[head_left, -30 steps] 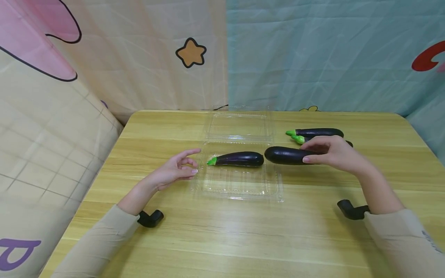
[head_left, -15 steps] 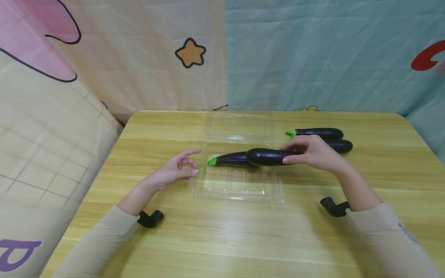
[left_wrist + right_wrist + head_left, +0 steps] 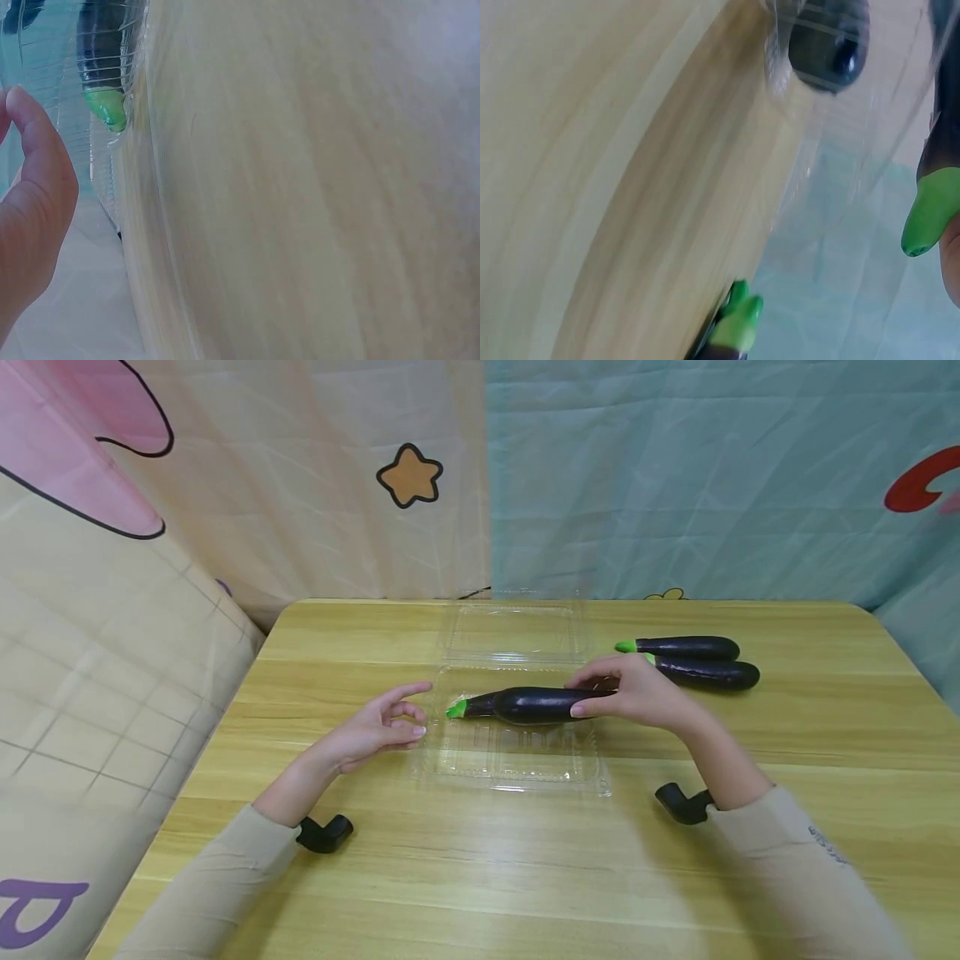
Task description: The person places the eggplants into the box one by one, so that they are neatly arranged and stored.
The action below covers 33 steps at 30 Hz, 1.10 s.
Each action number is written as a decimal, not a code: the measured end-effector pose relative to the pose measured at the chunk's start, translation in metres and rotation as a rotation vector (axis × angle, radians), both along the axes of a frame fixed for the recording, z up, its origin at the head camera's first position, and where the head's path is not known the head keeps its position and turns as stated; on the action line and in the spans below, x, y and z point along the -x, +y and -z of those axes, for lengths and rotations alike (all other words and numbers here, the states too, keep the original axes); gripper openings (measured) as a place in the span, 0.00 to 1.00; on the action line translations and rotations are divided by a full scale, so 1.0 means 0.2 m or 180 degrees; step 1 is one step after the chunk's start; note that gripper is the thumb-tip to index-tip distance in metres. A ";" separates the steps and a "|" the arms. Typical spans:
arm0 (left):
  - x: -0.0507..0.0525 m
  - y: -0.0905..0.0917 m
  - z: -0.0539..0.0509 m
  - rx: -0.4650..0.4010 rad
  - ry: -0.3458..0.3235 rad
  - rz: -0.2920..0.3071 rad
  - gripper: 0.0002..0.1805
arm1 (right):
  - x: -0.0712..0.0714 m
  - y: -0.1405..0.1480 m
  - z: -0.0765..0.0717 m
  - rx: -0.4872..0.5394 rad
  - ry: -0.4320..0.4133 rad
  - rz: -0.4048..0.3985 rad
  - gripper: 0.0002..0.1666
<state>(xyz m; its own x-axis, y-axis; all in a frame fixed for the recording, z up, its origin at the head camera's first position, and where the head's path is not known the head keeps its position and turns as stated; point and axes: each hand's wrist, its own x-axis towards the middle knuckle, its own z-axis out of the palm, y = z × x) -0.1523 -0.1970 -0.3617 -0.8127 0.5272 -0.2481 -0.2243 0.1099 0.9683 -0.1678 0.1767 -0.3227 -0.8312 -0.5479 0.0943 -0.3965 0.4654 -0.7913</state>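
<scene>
My right hand (image 3: 637, 693) grips one dark purple eggplant (image 3: 536, 705) near its stem end, holding it over the clear plastic box (image 3: 517, 785). Under it, another eggplant (image 3: 480, 704) lies in the box with its green stem to the left, partly hidden. In the right wrist view the held eggplant's green stem (image 3: 931, 210) shows beside a fingertip. My left hand (image 3: 375, 727) is at the box's left edge, fingers spread and slightly bent, holding nothing; whether it touches the rim I cannot tell. The left wrist view shows the lower eggplant's green stem (image 3: 106, 109) through the plastic.
Two more eggplants, one behind (image 3: 693, 648) and one in front (image 3: 708, 673), lie side by side at the back right of the wooden table (image 3: 487, 877). The box's clear lid (image 3: 517, 631) lies open toward the back edge. A printed curtain (image 3: 675, 485) hangs behind.
My right hand has moved left with its eggplant, from the box's right side to above the eggplant inside. The two eggplants at the right are less covered. The left hand has stayed still.
</scene>
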 end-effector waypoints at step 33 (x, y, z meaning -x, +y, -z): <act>0.00 0.01 0.00 -0.0004 -0.0015 -0.0057 0.39 | 0.00 -0.36 0.12 -0.0450 0.0338 -0.0129 0.18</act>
<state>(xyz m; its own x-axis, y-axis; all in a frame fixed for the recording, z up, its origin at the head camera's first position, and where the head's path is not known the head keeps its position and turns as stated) -0.1522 -0.1958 -0.3608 -0.8208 0.5130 -0.2513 -0.2309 0.1046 0.9673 -0.1684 0.1048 -0.3462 -0.7977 -0.5947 0.1001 -0.4951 0.5511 -0.6717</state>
